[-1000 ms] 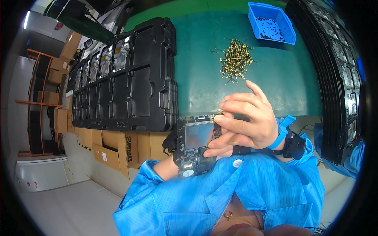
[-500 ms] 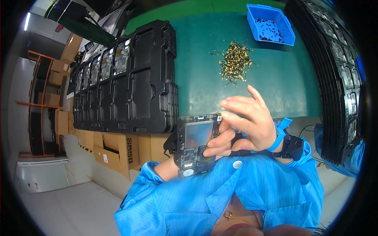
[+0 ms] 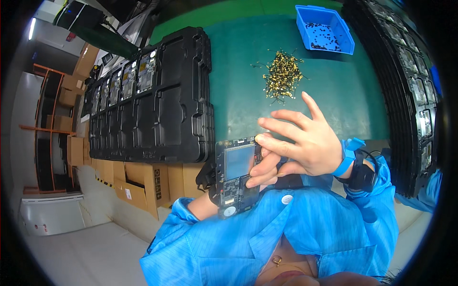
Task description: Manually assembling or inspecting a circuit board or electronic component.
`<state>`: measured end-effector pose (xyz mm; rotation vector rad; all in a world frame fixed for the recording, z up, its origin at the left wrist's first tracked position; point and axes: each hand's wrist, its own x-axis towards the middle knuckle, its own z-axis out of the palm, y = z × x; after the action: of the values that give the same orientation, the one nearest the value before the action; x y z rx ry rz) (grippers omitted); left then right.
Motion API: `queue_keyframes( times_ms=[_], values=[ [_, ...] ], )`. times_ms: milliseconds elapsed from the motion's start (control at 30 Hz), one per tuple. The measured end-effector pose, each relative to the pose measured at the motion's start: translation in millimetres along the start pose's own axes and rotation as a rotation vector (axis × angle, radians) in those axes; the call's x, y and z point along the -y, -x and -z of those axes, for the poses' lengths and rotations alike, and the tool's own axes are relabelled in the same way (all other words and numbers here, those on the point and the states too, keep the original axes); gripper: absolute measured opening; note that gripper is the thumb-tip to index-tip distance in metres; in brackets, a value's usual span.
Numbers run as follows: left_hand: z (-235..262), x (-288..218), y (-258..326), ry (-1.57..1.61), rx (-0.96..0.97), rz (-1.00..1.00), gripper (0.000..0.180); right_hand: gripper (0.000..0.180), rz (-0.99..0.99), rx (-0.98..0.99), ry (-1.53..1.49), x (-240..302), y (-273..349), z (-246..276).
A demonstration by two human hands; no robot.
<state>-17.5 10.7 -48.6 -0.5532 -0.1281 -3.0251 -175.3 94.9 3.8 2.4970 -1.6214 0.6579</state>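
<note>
A dark circuit board (image 3: 238, 183) with a grey-blue square panel and a round white sticker is held upright over my lap. My left hand (image 3: 265, 172) grips it from behind, its fingertips curled round the board's right edge; the palm is hidden. At the board's top right corner, my right hand (image 3: 312, 145) rests one fingertip, while its other fingers spread apart in the air. Whether anything tiny lies under that fingertip cannot be seen. Beyond the hands, a pile of small gold-tipped black cables (image 3: 282, 76) lies on the green mat (image 3: 234, 90).
A blue bin (image 3: 350, 42) with small black pieces stands at the far right. Stacked black trays (image 3: 164, 117) on the left hold several boards in their far row. More loaded trays (image 3: 398, 109) rise along the right. Cardboard boxes (image 3: 138, 190) sit below the left trays.
My right hand's fingers have spread wider and shifted slightly left, with one fingertip now on the board's corner. The left hand keeps its hold on the board.
</note>
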Motion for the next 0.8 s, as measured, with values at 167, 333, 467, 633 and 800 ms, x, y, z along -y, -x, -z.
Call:
queue_keyframes(
  times_ms=[167,333,467,633,800],
  values=[
    [-25.5,-4.0,-3.8,-0.300,-0.245,-0.137,0.022,0.078,-0.184,-0.336,-0.278,0.4,15.4,-7.9],
    [-47.7,-0.6,-9.8,-1.366,-0.816,-0.449,0.027,0.089,-0.186,-0.334,-0.867,13.7,13.3,-12.4],
    [-46.8,1.2,-17.6,-1.899,-0.925,-0.640,0.025,0.085,-0.228,-0.218,-0.856,29.4,6.0,0.6],
    [-47.1,1.2,-13.2,-2.028,-0.853,-0.562,0.018,0.057,-0.335,-0.324,-0.817,29.8,0.1,-13.3],
    [-49.9,0.3,-11.8,-2.001,-0.798,-0.499,0.019,0.044,-0.395,-0.289,-0.984,29.6,-0.3,-15.2]
  ],
)
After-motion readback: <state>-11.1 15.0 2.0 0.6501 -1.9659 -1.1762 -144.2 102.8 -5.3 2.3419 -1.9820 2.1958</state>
